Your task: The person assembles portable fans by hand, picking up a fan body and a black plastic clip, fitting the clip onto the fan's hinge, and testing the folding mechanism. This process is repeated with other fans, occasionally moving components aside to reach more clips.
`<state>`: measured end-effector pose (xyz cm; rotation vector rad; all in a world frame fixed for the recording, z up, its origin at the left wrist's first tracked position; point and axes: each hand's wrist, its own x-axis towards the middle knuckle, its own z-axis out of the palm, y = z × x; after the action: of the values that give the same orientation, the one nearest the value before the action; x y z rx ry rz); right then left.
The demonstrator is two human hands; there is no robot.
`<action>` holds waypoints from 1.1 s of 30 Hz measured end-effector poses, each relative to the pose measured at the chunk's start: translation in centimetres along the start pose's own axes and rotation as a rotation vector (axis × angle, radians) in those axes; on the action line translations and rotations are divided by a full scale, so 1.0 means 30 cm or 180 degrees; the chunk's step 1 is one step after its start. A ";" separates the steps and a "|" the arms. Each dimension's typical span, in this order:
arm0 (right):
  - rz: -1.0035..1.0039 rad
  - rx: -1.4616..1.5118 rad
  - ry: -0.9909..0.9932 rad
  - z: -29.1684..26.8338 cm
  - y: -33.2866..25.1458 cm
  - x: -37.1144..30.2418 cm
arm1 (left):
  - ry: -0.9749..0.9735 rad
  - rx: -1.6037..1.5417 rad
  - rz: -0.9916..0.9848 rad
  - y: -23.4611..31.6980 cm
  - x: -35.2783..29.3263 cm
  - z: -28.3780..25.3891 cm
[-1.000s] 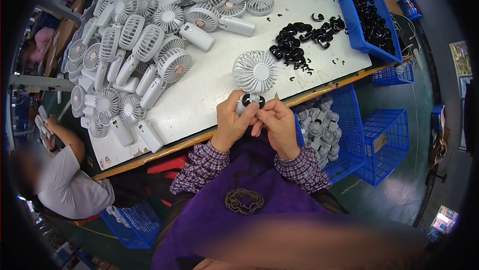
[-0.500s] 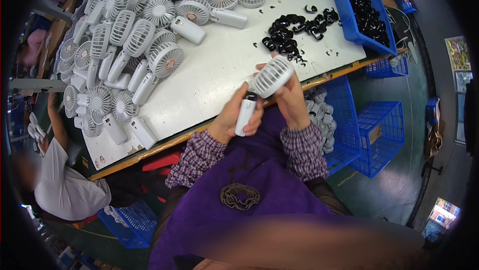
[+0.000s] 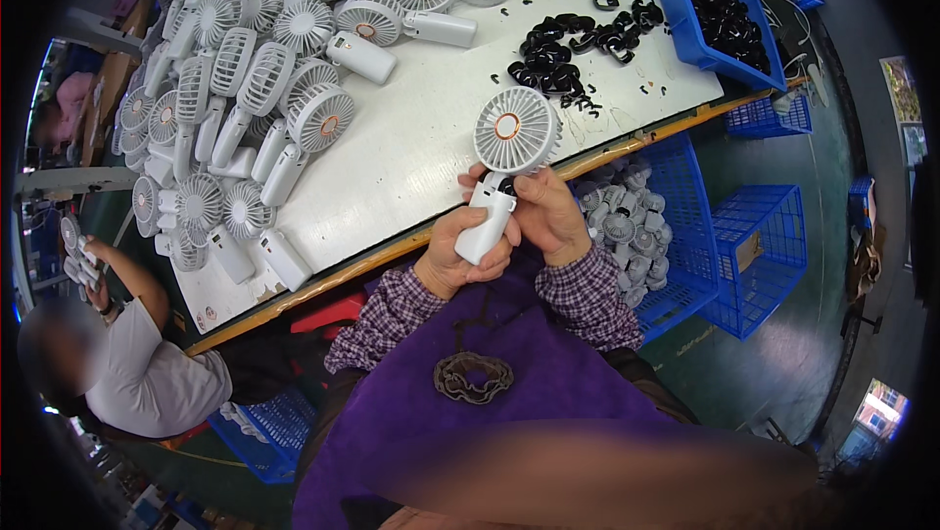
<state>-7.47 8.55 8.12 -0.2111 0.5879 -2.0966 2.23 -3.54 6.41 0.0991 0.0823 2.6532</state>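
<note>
A white handheld fan (image 3: 517,130) is held over my lap at the table's front edge, its round grille upward with a copper-coloured ring in the middle. My left hand (image 3: 452,254) is closed around its white handle. My right hand (image 3: 551,215) is closed at the neck, its thumb against a curved black piece (image 3: 505,186) between handle and head. The right fingers behind the neck are partly hidden. Beyond the fan, a loose heap of small black curved parts (image 3: 550,62) lies on the white table (image 3: 411,153).
Many white fans (image 3: 235,65) are piled on the table's left side. A blue tray (image 3: 729,70) of black parts stands at the back right. Blue crates (image 3: 759,261) are on the floor at right, one holding fan pieces (image 3: 632,226). Another person (image 3: 157,363) sits at left.
The fan's head has turned so its ringed face shows, and it now sits above the handle. My right hand has moved down to the neck. The person at left has raised an arm.
</note>
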 end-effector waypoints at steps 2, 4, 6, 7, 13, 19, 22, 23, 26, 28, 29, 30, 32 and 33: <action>-0.0137 0.0181 0.0056 0.026 0.034 -0.033 | 0.0406 0.0200 0.0205 -0.019 -0.011 0.041; -0.0100 0.0497 0.0101 0.042 0.061 -0.049 | 0.1035 0.0248 0.0575 -0.034 -0.012 0.132; -0.0067 0.0028 0.0527 0.052 0.041 -0.079 | 0.0782 0.0327 0.0300 -0.030 0.002 0.157; -0.0153 0.0162 0.0551 0.022 0.027 -0.089 | 0.1057 0.0486 0.0395 -0.038 0.035 0.176; -0.1497 -0.0248 0.0150 -0.105 -0.113 -0.252 | 0.1255 0.3867 0.0169 0.056 0.007 0.144; -0.0213 0.0099 0.2913 -0.915 -0.159 -0.558 | 0.3386 0.5490 0.2467 0.208 -0.328 0.183; -0.0491 0.0348 0.4327 -1.059 -0.042 -0.601 | 0.4376 0.7069 0.3103 0.297 -0.386 0.234; -0.0376 -0.0043 0.4638 -1.049 -0.020 -0.587 | 0.4565 0.7798 0.3113 0.325 -0.401 0.263; -0.0036 -0.0652 0.5042 -1.065 0.003 -0.543 | 0.4971 0.8272 0.2439 0.395 -0.419 0.229; 0.0061 -0.1061 0.4487 -0.918 0.007 -0.472 | 0.5275 0.8624 0.1662 0.437 -0.430 0.197; -0.0001 -0.0983 0.4296 -0.907 -0.008 -0.451 | 0.5232 0.8648 0.1695 0.453 -0.443 0.174; -0.0071 -0.0897 0.4110 -0.907 -0.020 -0.441 | 0.5112 0.8709 0.1449 0.468 -0.450 0.157; -0.0320 -0.1055 0.3856 -0.888 -0.043 -0.442 | 0.4861 0.8814 0.1237 0.484 -0.424 0.141; -0.0388 -0.1151 0.3771 -0.838 -0.060 -0.431 | 0.4956 0.8236 0.1106 0.457 -0.420 0.150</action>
<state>-10.69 28.26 -11.97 0.8809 1.6640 -2.0521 7.36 -21.34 11.22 0.8255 -2.7219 -0.2011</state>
